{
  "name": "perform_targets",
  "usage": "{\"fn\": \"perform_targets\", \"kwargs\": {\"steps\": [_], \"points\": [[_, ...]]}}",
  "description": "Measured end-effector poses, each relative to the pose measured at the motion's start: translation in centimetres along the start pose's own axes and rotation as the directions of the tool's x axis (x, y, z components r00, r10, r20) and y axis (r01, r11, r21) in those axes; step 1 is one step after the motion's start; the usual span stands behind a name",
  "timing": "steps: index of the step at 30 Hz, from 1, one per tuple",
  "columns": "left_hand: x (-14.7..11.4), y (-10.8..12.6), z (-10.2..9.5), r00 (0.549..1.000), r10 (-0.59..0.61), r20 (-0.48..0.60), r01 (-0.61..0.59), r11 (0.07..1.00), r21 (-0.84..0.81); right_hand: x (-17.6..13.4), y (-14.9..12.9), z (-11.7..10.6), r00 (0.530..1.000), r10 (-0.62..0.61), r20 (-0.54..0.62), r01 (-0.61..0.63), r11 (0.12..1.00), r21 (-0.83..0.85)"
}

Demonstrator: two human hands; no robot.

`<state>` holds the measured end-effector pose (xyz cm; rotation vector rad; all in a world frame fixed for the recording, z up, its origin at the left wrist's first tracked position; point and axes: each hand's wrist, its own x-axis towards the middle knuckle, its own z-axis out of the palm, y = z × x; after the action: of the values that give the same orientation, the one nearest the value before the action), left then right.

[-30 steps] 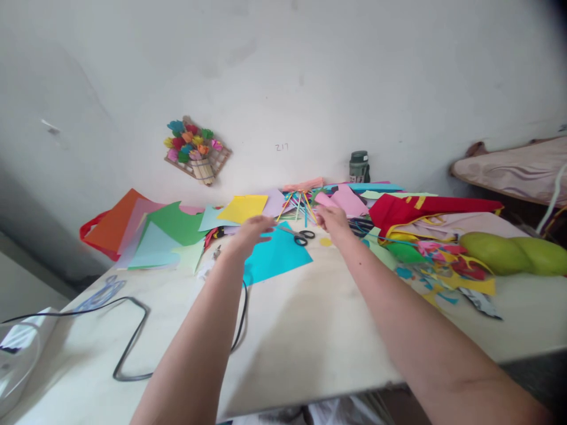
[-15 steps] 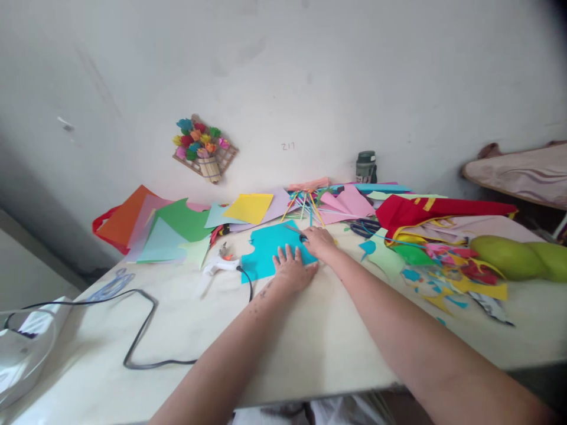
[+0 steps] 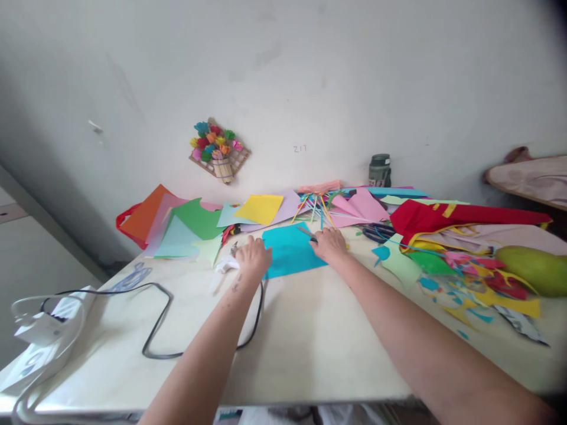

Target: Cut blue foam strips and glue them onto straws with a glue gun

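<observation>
Hands (image 3: 292,252) flanking blue paper (image 3: 290,250), table edge (image 3: 310,394) near

Flat cyan paper sheet (image 3: 290,249), white glue gun (image 3: 225,265)

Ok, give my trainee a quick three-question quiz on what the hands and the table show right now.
1. True or false: the right hand rests at the edge of the turquoise paper sheet.
2. Which hand is on the white glue gun: A left, B right?
3. Fill in: the black cable lies on the pale wooden ____.

Key: 1 true; 2 A, the left hand; 3 table.
</observation>
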<state>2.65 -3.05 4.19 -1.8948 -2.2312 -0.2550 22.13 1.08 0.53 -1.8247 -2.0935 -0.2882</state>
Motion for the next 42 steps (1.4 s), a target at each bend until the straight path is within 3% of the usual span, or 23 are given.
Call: {"fn": "perform_targets", "kwargs": {"steps": [4,10,15,19,24,28,32,36,42], "points": [[0.6,-2.2,1.2,0.996,-0.082,-0.018,0.083,0.996,0.040,0.2,-0.2,0.5,1.000,0.018,-0.003,-0.018,1.000,0.000],[0.4,-2.9,1.9,0.998,-0.052,0.019,0.050,0.995,0.083,0.3,0.0,1.3,0.998,0.066,0.003,-0.066,0.998,-0.009],[0.0,-5.3,2.1,0.996,-0.027,0.087,0.015,0.992,0.129,0.4,0.1,1.5,0.998,0.060,0.006,-0.060,0.998,0.015],[0.0,-8.2,1.9,0.990,0.041,0.133,-0.065,0.981,0.183,0.5,0.2,1.4,0.997,0.077,0.020,-0.078,0.997,0.019],[-0.1,-11.7,1.2,0.962,0.218,0.163,-0.251,0.942,0.225,0.8,0.4,0.7,0.993,0.104,0.057,-0.105,0.994,0.013],[0.6,-13.0,0.2,0.943,0.261,0.207,-0.306,0.924,0.230,0.7,0.0,-0.1,0.991,0.076,0.108,-0.077,0.997,0.005],[1.5,-11.3,-1.9,0.946,0.306,0.104,-0.322,0.919,0.226,0.5,-0.4,-0.4,0.993,0.039,0.110,-0.040,0.999,0.009],[1.2,-6.4,-3.3,0.942,0.331,-0.058,-0.320,0.936,0.145,0.5,-0.3,-0.5,0.994,0.092,0.058,-0.096,0.994,0.053],[-1.7,3.9,-0.8,0.880,0.476,0.000,-0.474,0.877,-0.081,0.5,0.6,-1.0,0.978,0.209,0.005,-0.208,0.971,0.117]]}}
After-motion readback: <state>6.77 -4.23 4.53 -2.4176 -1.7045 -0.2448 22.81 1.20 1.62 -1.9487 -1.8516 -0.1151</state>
